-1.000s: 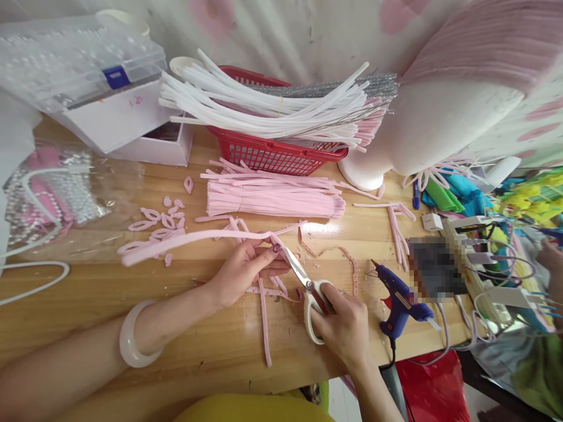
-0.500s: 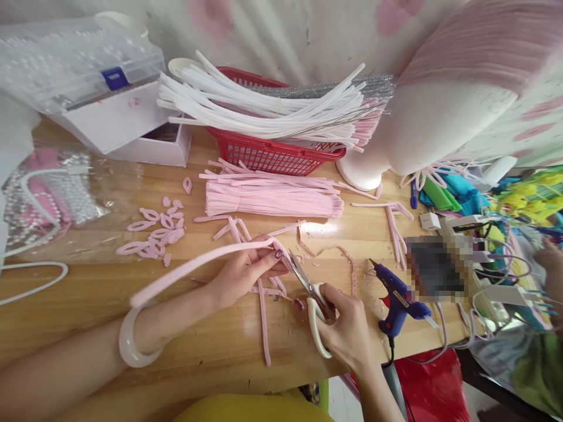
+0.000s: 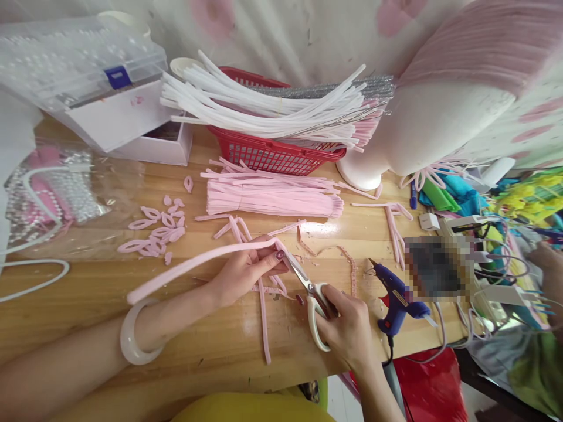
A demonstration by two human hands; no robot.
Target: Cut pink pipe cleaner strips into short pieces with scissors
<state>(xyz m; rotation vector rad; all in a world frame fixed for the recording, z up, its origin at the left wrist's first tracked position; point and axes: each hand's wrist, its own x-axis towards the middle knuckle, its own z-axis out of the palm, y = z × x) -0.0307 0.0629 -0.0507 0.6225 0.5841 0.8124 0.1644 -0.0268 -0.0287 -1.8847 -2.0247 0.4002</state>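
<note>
A pink fuzzy stem (image 3: 189, 264) is pinched near its bent end by my left hand (image 3: 246, 269), and its long part reaches back over my wrist with the white bangle (image 3: 132, 337). My right hand (image 3: 347, 325) grips white-handled scissors (image 3: 316, 322), whose blades lie nearly together at the stem's bend beside my left fingertips. Loose pink stems (image 3: 264, 328) and a pink measuring tape (image 3: 353, 275) lie around and beneath my hands. A bundle of pink stems (image 3: 272, 196) rests just beyond them.
Small pink loops (image 3: 162, 231) lie at the left, near bagged beads (image 3: 79, 193). A red basket (image 3: 272, 155) holds white stems at the back. On the right are a blue glue gun (image 3: 393, 299), a white mannequin head (image 3: 422, 123), cables and another person's arm (image 3: 549, 269).
The scissor blades have closed from slightly apart to nearly together at the bend. My left hand holds the stem in almost the same place.
</note>
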